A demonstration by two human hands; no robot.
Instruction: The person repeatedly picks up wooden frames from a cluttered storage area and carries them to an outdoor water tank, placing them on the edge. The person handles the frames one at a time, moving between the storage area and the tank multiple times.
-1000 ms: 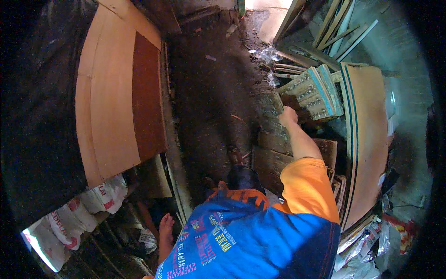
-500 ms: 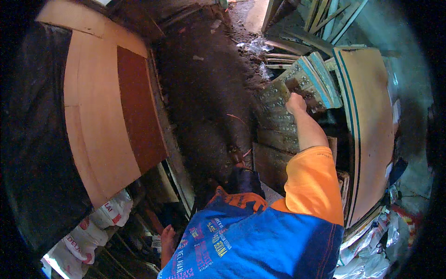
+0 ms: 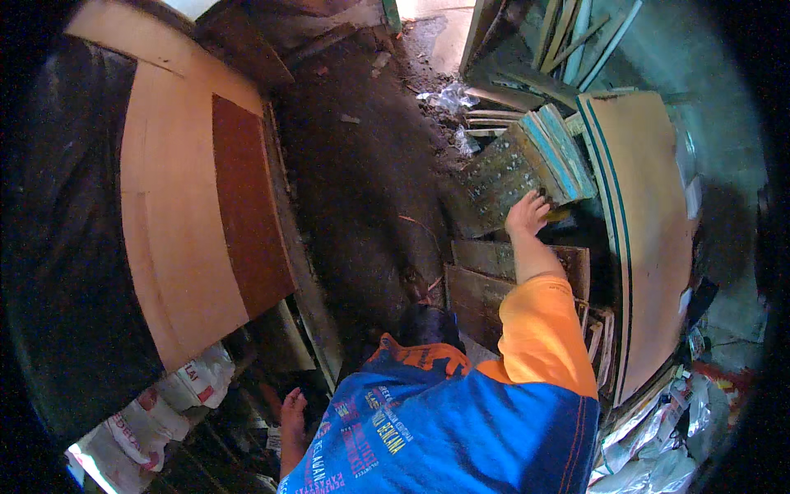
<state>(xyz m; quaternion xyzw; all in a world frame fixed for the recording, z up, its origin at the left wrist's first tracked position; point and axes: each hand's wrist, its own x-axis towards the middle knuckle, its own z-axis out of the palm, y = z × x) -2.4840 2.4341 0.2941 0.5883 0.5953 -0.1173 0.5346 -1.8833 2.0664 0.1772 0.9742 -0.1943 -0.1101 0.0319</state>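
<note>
Reaching right hand (image 3: pixel 527 214) rested on weathered green-edged board stack (image 3: pixel 518 169), fingers curled over edge; grip unclear. Left hand (image 3: pixel 292 407) hung low, state indiscernible.

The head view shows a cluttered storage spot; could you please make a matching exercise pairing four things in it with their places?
Things:
1. right hand
2. plywood sheet
3. white sacks
4. tall board

Places:
A. lower left, below the leaning sheets
B. far right, standing on edge with a green-striped rim
C. on the stack of worn green-edged boards
D. left, leaning beside a dark red-brown panel

Pairs: 1-C, 2-D, 3-A, 4-B
</note>
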